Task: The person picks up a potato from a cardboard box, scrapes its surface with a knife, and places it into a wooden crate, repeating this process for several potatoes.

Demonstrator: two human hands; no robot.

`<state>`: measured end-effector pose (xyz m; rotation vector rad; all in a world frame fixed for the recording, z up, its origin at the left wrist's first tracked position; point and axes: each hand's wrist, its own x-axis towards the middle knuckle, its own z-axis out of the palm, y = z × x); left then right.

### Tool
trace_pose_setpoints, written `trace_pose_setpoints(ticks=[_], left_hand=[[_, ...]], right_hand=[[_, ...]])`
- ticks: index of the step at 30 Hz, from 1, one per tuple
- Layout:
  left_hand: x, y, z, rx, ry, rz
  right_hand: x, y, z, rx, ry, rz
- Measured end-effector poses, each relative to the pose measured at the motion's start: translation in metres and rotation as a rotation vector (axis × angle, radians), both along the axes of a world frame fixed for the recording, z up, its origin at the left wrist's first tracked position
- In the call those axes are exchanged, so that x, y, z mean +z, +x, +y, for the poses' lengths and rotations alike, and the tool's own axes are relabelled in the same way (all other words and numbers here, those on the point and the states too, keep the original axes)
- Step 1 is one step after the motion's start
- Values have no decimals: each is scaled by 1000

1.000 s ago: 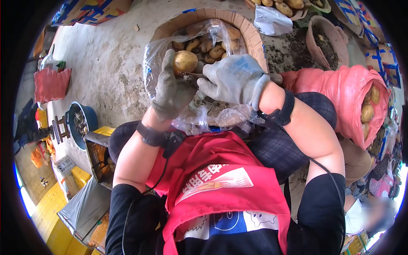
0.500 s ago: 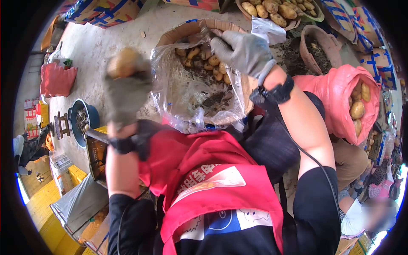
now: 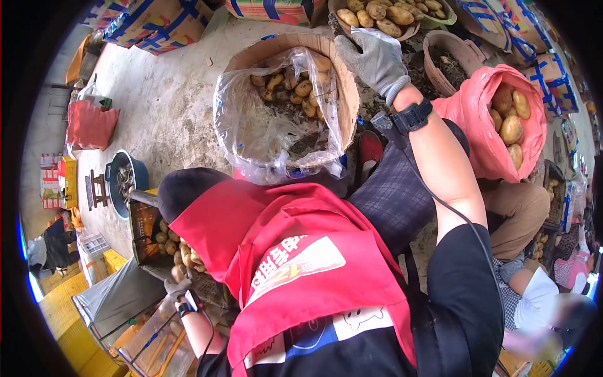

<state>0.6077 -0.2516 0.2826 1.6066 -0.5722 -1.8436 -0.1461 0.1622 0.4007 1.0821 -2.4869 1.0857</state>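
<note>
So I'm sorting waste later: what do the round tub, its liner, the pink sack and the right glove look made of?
Round tub: brown cardboard, matte, raw board rim. Liner: thin clear plastic film, glossy and crinkled. Pink sack: probably thin plastic, soft folds; weave unclear. Glove on the right hand: grey knit fabric, matte, ribbed cuff.

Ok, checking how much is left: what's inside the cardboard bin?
A clear plastic liner, with small potatoes heaped at the far side and dark dirt lower down. The liner's crumpled folds cover the near bottom, so anything there is hidden.
</note>
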Motion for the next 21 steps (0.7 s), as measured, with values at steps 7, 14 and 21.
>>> trace_pose_setpoints(ticks=[7, 14, 21], left_hand=[[162, -261, -32, -432, -388, 155], [110, -570, 27, -1240, -360, 11], [-149, -700, 67, -1487, -416, -565]], right_hand=[[12, 0, 0, 20, -115, -88], [21, -3, 9, 48, 99, 261], [38, -9, 9, -119, 19, -296]])
